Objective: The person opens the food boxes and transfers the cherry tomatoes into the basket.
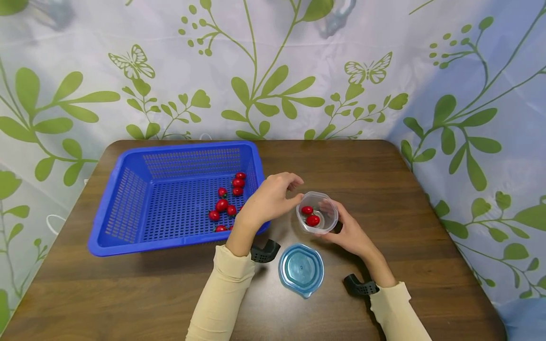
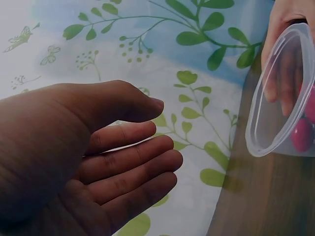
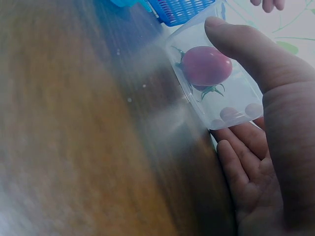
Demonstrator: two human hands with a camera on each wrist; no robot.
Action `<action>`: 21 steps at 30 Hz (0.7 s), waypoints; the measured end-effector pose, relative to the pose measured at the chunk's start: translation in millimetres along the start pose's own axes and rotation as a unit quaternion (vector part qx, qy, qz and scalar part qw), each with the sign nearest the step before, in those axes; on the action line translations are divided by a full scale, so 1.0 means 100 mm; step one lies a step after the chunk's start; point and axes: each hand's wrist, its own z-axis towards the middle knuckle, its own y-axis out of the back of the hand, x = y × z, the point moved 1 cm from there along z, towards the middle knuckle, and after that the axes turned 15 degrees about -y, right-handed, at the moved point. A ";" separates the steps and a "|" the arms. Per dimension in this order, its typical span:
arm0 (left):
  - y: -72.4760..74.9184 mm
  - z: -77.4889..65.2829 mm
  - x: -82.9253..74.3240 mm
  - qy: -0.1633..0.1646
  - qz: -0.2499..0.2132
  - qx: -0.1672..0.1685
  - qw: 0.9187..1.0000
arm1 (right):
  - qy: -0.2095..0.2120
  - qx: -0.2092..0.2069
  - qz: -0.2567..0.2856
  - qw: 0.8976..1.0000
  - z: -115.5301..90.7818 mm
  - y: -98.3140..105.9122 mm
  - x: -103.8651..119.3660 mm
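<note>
My right hand [image 1: 351,232] holds a small clear plastic container [image 1: 326,221], with the thumb and fingers around its sides. Inside it lie red cherry tomatoes [image 1: 313,220], and the right wrist view shows one tomato [image 3: 206,66] with a green stem through the wall. My left hand [image 1: 270,199] hovers just left of the container's rim, between it and the basket. Seen in the left wrist view, that hand [image 2: 113,152] has nothing between its loosely bent fingers and thumb. Below the container a blue lid [image 1: 301,267] lies flat on the table.
A blue perforated basket [image 1: 128,248] stands on the left half of the wooden table [image 1: 375,175]. Several more cherry tomatoes [image 1: 221,205] lie along its right side, partly hidden behind my left arm. Behind the table hangs a leaf-patterned cloth [image 1: 170,71].
</note>
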 end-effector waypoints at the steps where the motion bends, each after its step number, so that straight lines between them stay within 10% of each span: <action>1: -0.01 0.01 0.00 -0.002 -0.001 0.002 1.000 | 0.000 0.000 0.000 1.000 0.00 0.00 0.00; 21: -0.39 0.15 -0.12 -0.009 0.005 0.084 0.996 | -0.022 -0.005 -0.017 1.000 -0.02 0.01 0.01</action>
